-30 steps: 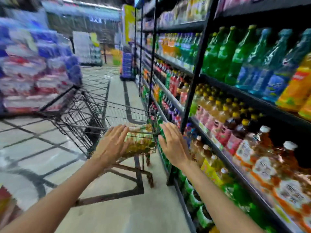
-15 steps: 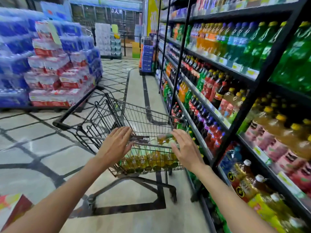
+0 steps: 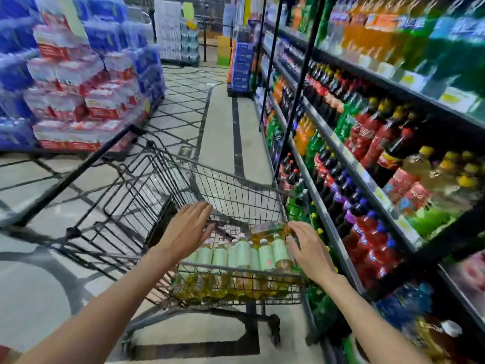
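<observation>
A black wire shopping cart [image 3: 244, 190] stands in the aisle in front of me. Its near end holds a row of yellow drink bottles with pale green labels [image 3: 244, 256]. One more such bottle [image 3: 270, 228] lies across the top of the row. My left hand [image 3: 187, 229] hovers over the left side of the basket with straight fingers and holds nothing. My right hand [image 3: 308, 248] is spread at the right end of the row, fingertips at the lying bottle; whether they touch it is unclear.
Tall black shelving [image 3: 328, 143] full of soft-drink bottles runs close along the right side of the cart. Stacked packs of bottled water [image 3: 78, 82] stand on the left. The tiled aisle floor [image 3: 223, 127] stretches ahead to further stacks at the back.
The view has swung from the shelf toward the cart and moved closer. Both hands have come down over the bottles in the basket, still spread.
</observation>
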A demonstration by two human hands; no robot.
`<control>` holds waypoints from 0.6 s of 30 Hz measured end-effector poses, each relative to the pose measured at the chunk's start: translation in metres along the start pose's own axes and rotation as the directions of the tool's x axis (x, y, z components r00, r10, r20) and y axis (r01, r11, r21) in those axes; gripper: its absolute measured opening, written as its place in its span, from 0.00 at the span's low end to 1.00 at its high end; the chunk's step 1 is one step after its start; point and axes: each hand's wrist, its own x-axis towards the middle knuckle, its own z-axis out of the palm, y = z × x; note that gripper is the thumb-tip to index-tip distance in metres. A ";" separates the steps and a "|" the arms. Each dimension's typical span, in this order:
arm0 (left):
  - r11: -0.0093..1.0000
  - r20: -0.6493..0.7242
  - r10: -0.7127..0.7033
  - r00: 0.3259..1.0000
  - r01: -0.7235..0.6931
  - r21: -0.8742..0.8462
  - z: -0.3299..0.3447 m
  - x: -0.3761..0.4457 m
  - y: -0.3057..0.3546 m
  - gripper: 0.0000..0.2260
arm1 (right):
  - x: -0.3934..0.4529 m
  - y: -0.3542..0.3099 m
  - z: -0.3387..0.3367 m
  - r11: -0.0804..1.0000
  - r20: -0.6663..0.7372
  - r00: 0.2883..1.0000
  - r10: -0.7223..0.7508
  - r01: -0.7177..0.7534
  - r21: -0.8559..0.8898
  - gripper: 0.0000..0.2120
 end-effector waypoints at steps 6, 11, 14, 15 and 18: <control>1.000 0.063 -0.003 0.998 0.005 -0.030 0.048 0.088 0.004 0.21 | 0.074 0.054 0.019 0.991 0.076 0.989 0.126 -0.129 0.040 0.19; 0.996 0.127 0.021 0.992 -0.011 -0.083 0.090 0.140 0.014 0.21 | 0.108 0.082 0.039 0.976 0.145 0.971 0.191 -0.203 0.073 0.20; 0.992 0.170 0.067 0.983 -0.047 -0.118 0.136 0.178 0.022 0.22 | 0.131 0.109 0.065 0.954 0.164 0.949 0.270 -0.286 0.087 0.21; 0.990 0.191 0.087 0.978 -0.063 -0.127 0.150 0.188 0.027 0.22 | 0.137 0.117 0.072 0.946 0.173 0.939 0.296 -0.313 0.082 0.21; 0.975 0.229 0.175 0.957 -0.137 -0.174 0.196 0.217 0.039 0.21 | 0.151 0.137 0.098 0.919 0.214 0.907 0.363 -0.386 0.075 0.21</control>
